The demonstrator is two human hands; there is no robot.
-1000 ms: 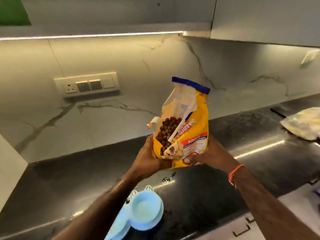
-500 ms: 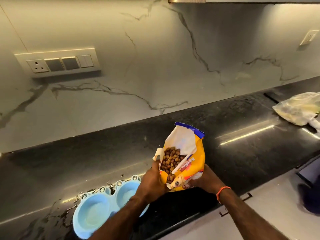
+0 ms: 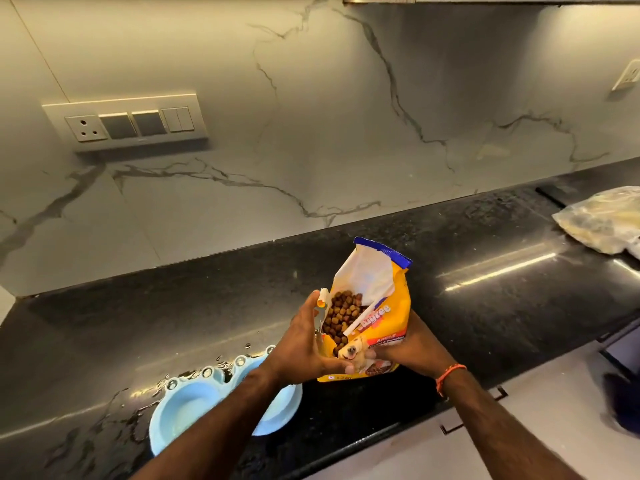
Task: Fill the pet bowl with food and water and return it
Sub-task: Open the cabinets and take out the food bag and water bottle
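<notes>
On the black counter (image 3: 485, 306), left of the food bag, sat the pale blue pet bowl (image 3: 194, 407), a double dish with two round wells and small knobs on its far rim. Both wells looked bare of food, and water lay spattered on the counter just beside it. We judged the bowl light, stiff plastic, likely slick where wet, best taken by its outer rim with both hands once filled so the water stays level.

At the bag's left side, our left hand (image 3: 304, 348) cupped the torn edge, fingers fairly straight along it and thumb tucked under its front. The food bag (image 3: 375, 317) stood upright between our hands: yellow, blue-topped, white inside, a dog's face printed low, brown kibble showing through the open mouth. We judged it soft and crinkly, its load apt to shift, so a hold low on both sides suits tipping it.

At the bag's right side, our right hand (image 3: 412, 351) grasped the lower corner, fingers wrapped behind it.
</notes>
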